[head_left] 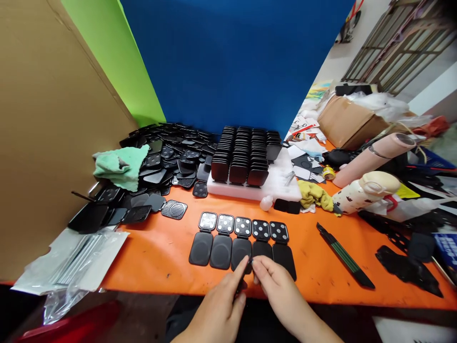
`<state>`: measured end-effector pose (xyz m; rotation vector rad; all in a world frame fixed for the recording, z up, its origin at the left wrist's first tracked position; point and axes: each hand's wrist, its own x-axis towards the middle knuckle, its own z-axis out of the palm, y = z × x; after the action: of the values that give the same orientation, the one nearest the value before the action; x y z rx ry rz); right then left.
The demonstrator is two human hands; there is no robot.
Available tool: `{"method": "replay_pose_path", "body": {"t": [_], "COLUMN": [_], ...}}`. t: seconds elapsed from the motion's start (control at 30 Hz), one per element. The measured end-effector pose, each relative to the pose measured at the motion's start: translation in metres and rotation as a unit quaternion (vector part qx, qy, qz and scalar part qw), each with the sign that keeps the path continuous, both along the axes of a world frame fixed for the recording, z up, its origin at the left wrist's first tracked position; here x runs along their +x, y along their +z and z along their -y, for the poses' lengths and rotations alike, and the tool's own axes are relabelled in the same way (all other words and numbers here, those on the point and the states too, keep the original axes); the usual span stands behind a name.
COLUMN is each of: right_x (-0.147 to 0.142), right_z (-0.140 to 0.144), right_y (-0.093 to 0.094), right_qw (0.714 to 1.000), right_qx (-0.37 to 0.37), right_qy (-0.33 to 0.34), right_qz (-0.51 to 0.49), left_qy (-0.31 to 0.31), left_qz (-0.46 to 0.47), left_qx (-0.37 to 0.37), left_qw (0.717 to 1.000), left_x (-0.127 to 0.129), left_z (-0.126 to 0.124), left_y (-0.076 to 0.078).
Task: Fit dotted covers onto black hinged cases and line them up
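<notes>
The left hand and right hand are meeting fingertip to fingertip at the near edge of the orange table, both pinching 1 tiny dark part between thumb and forefinger. The part is too small to identify. Neither hand is spread; other fingers are curling under.

From that pinch, the row of 5 opened black cases is lying at 12 o'clock, just beyond the fingertips. The left forefinger is touching or overlapping the lower flap of the 3rd case, and the 4th case is sitting directly above the pinch. Each case's long axis is running 12-to-6, dotted half far, plain half near; the row itself is running 9-to-3. Both hands are about equally near, w/ the right a bit closer to cases 4 and 5.

Further out at 12 o'clock, closed cases are standing in 4 packed columns on a white foam block. At approx. 10 o'clock a loose heap of black parts is spreading, w/ a green cloth at its left. At 3 o'clock a black-and-green tool is lying apart, pointing roughly 10-to-4.
</notes>
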<state>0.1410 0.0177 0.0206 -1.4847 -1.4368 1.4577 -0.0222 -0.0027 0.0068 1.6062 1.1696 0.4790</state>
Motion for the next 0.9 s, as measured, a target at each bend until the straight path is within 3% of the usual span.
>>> {"method": "replay_pose_path", "body": {"t": [0.1, 0.2, 0.43, 0.6, 0.7, 0.8, 0.9], "right_x": [0.004, 0.006, 0.004, 0.001, -0.003, -0.007, -0.005], "right_z": [0.002, 0.007, 0.011, 0.011, 0.009, 0.008, 0.004], "right_y": [0.007, 0.011, 0.012, 0.013, 0.012, 0.011, 0.009], "right_qw": [0.995, 0.996, 0.997, 0.995, 0.994, 0.995, 0.998], "right_qx": [0.052, 0.033, 0.013, 0.039, 0.062, 0.08, -0.001], "right_qy": [0.048, 0.066, 0.073, 0.079, 0.064, 0.048, 0.037], "right_qz": [0.072, 0.044, 0.024, 0.043, 0.059, 0.047, -0.054], "left_qy": [-0.046, -0.047, -0.049, -0.041, -0.017, 0.035, 0.11], "left_qz": [-0.085, -0.106, -0.132, -0.144, -0.112, -0.045, 0.103], "left_qx": [0.07, 0.105, 0.117, 0.125, 0.121, 0.058, -0.053], "left_qw": [0.993, 0.988, 0.983, 0.981, 0.986, 0.997, 0.987], "left_x": [-0.002, -0.002, -0.001, 0.0, 0.003, 0.007, 0.011], "left_z": [0.001, 0.001, 0.0, 0.003, 0.005, 0.005, 0.003], "left_y": [0.01, 0.016, 0.015, 0.01, 0.006, 0.003, 0.001]}}
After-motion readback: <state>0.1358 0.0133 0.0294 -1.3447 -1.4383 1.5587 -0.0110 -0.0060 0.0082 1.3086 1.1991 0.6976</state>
